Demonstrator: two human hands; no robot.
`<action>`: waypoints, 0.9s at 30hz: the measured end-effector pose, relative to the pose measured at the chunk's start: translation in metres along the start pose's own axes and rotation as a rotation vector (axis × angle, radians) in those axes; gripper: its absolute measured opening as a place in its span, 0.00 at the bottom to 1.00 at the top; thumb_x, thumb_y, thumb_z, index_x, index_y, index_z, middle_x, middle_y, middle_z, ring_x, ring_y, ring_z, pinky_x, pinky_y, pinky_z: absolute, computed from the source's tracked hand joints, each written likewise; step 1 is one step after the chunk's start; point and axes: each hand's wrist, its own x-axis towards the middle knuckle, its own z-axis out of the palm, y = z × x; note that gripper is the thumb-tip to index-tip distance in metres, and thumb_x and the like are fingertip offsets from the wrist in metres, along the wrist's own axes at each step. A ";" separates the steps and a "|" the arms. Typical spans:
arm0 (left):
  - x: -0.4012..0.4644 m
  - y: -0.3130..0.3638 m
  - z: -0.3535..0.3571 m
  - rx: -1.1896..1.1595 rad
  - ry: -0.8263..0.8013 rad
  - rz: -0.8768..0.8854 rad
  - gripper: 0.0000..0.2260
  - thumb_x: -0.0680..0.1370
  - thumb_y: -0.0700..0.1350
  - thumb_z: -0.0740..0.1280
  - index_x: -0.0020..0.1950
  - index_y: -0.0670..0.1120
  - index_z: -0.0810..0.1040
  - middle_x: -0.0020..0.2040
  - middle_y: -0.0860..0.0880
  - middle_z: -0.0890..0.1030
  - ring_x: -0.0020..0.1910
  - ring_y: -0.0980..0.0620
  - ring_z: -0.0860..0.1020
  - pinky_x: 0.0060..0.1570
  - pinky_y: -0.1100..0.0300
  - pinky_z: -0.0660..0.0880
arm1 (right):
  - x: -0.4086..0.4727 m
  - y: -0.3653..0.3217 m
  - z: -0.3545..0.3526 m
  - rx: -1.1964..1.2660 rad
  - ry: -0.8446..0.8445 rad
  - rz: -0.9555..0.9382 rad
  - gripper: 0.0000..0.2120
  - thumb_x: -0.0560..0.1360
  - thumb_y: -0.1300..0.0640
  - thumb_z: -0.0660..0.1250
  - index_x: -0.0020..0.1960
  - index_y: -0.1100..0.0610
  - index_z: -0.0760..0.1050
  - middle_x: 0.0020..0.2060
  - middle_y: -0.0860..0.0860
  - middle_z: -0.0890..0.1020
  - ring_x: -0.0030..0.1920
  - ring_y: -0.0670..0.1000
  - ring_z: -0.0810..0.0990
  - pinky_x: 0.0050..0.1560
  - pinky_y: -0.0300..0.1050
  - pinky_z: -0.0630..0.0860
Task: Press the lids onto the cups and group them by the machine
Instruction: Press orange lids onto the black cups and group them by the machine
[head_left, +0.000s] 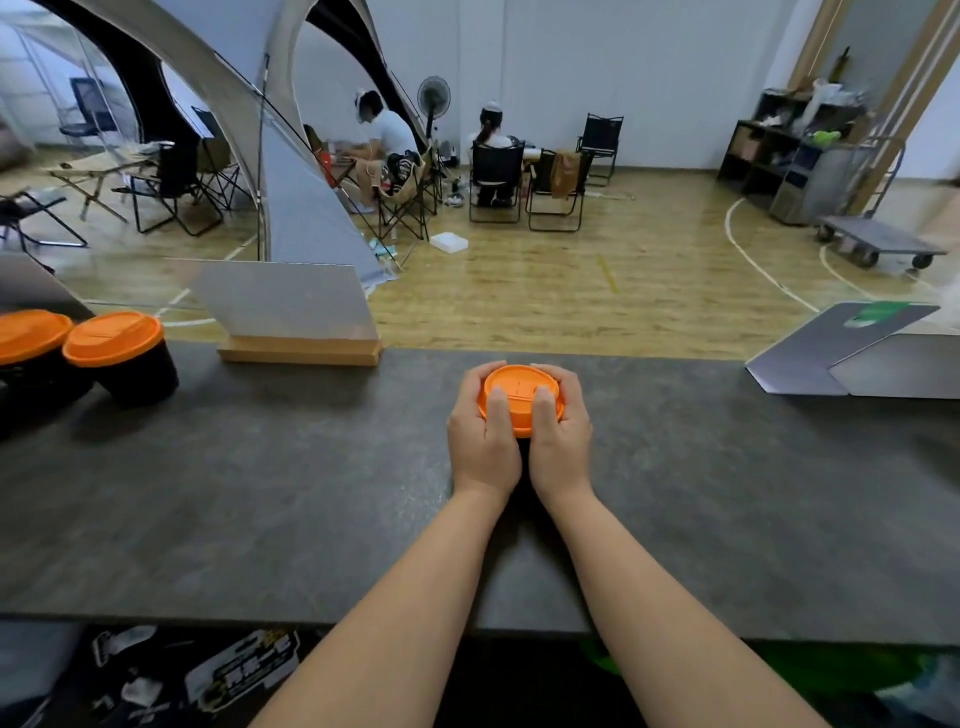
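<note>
Orange lid (521, 392) sits on top of a cup at the middle of the dark grey desk (260, 493), toward its far edge; the cup body is almost wholly hidden by the hands, only a dark sliver showing below the lid's near rim. Left hand (485, 441) wraps the cup's left side, thumb laid on the lid's top, fingers curled round the far rim: grip closed on the lidded cup. Right hand (561, 436) mirrors it on the right side, thumb on the lid top, fingers round the far rim: grip likewise closed on the cup. Both thumbs lie flat on the lid, either side of its centre seam. Whether the lid is fully seated cannot be told. Both forearms are bare and run back over the desk's near edge. Far left of the held cup, at the desk's left end, stand two black cups with orange lids (117, 356), side by side and touching or nearly so, the left one cut off by the frame edge. Between them and the held cup, at the far edge, a clear panel in a wooden base (298, 353). Far right of the held cup, a folded grey metal stand (852, 353).
</note>
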 end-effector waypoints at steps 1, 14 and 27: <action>-0.001 0.001 0.000 0.000 -0.003 0.005 0.16 0.78 0.49 0.57 0.59 0.47 0.78 0.49 0.58 0.80 0.46 0.65 0.78 0.44 0.73 0.71 | 0.000 0.001 0.000 0.001 0.004 0.008 0.12 0.74 0.46 0.58 0.55 0.43 0.74 0.45 0.40 0.80 0.45 0.36 0.78 0.44 0.32 0.74; -0.002 0.001 -0.006 -0.035 -0.023 -0.067 0.12 0.77 0.53 0.58 0.54 0.51 0.77 0.48 0.54 0.81 0.45 0.58 0.80 0.39 0.66 0.76 | 0.000 -0.006 0.002 0.239 -0.018 0.088 0.14 0.74 0.52 0.56 0.54 0.56 0.76 0.49 0.55 0.81 0.46 0.49 0.79 0.43 0.41 0.77; 0.014 0.033 -0.016 0.039 -0.172 -0.363 0.07 0.80 0.46 0.62 0.51 0.54 0.79 0.53 0.50 0.80 0.53 0.50 0.78 0.53 0.53 0.77 | 0.001 -0.033 -0.013 0.257 -0.115 0.291 0.05 0.80 0.58 0.62 0.52 0.59 0.75 0.43 0.52 0.80 0.41 0.47 0.78 0.40 0.38 0.75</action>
